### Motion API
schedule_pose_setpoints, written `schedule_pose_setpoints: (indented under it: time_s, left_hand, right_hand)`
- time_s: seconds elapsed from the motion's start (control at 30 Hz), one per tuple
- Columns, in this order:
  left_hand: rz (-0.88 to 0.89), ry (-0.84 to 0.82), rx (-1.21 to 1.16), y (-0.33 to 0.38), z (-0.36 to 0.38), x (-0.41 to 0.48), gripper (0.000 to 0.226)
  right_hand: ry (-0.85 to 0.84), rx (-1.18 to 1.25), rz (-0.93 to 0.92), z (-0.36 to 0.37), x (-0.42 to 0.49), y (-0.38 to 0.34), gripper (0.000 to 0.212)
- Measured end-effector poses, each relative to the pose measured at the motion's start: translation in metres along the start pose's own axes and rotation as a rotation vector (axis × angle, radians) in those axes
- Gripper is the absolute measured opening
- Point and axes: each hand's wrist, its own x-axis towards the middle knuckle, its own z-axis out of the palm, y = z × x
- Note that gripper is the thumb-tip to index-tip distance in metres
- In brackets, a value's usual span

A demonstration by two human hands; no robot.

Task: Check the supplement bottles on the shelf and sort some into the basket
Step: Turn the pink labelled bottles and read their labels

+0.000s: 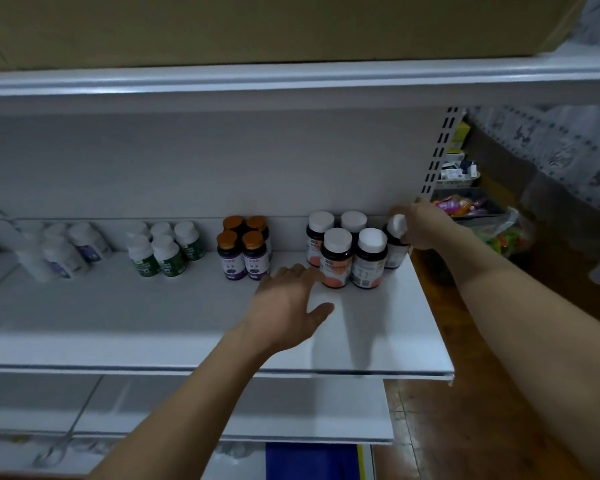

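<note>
Down at the bottom edge, a lower shelf [222,407] sat pale under both forearms. Up on the main shelf [136,323], the left hand [288,306] lay palm down, fingers loosely spread and holding nothing. Its fingertips reached right up to the front coral-label bottle [336,259]; whether they touched it could not be told.

Beside that one stood a second white-capped bottle [368,259], barcode facing out, with two more of the kind [321,233] close behind them.

At the shelf's right end, the right hand [421,226] had its fingers curled round the end bottle [395,249], gripping it near the white cap. That bottle leaned left toward its neighbours, blurred.

Further left along the row: four orange-capped bottles [243,252] with purple labels, then a cluster of green-label bottles [163,252], then white bottles [63,252] at the blurred far left.

Overhead ran the upper shelf [291,83], carrying a cardboard box [257,26].
</note>
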Motion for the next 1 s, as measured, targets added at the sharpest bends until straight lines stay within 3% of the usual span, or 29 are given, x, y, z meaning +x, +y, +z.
schedule_pose_setpoints:
  time_s: [0.23,0.37,0.47,0.67,0.83,1.0]
  left_hand:
    - [-0.007,-0.121,-0.004,0.024,0.007,-0.001,0.057]
    - [0.006,-0.151,-0.048,0.047,0.016,-0.002,0.063]
    - [0.007,-0.113,-0.180,0.058,0.019,-0.007,0.072]
    - [0.000,0.033,-0.543,0.069,0.011,-0.035,0.073]
    - [0.006,-0.004,-0.712,0.071,-0.001,-0.058,0.072]
    - [-0.106,0.088,-0.785,0.071,0.003,-0.078,0.078]
  right_hand:
    - [0.146,0.190,0.079,0.021,-0.043,0.007,0.042]
    - [0.169,0.273,0.157,0.010,-0.087,0.008,0.048]
    - [0.193,0.547,0.180,-0.005,-0.128,0.007,0.049]
    - [0.226,1.164,0.002,-0.004,-0.194,-0.007,0.040]
    - [0.153,1.342,-0.207,0.006,-0.209,-0.012,0.032]
    - [0.056,1.477,-0.310,0.014,-0.207,-0.021,0.042]
